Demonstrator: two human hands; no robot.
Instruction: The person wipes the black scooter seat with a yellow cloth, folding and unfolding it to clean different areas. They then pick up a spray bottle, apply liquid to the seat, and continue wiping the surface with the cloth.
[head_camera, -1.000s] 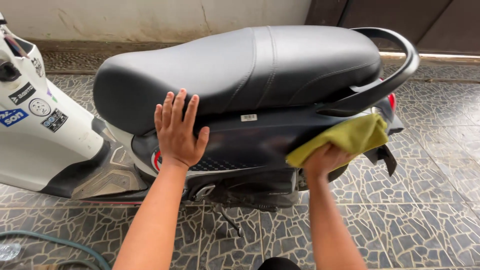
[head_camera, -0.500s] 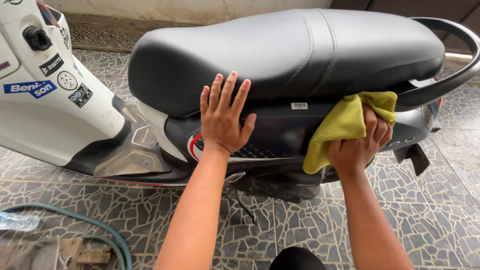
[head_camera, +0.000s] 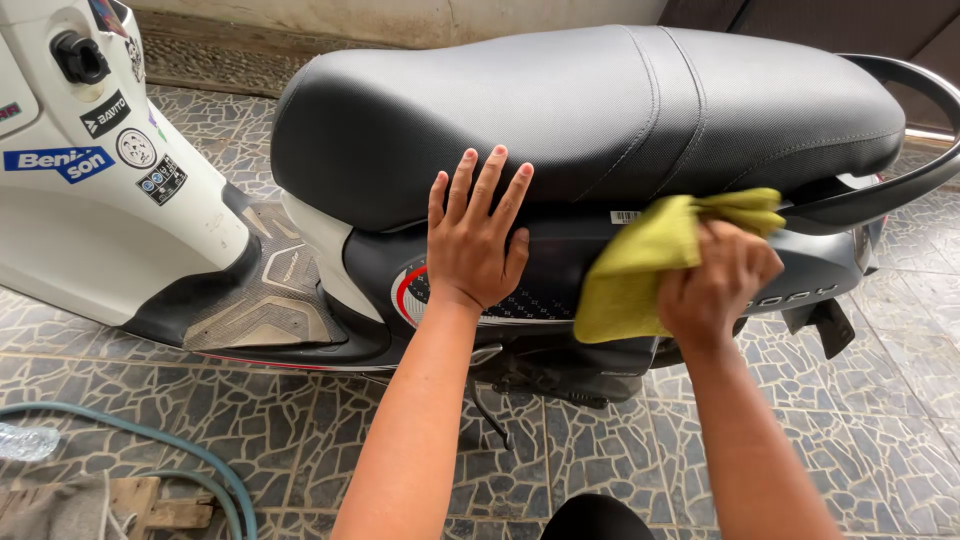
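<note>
Here, a yellow cloth (head_camera: 640, 270) is gripped in the right hand (head_camera: 715, 285) against the scooter's dark side panel (head_camera: 560, 260), while the left hand (head_camera: 475, 240) is spread flat just left of it, below the seat (head_camera: 600, 110).

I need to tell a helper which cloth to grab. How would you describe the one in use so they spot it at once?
Find the scooter's black seat. Just below its rear edge, the right hand presses a bunched cloth against the dark side panel. It is the only yellow-green thing there.
</note>
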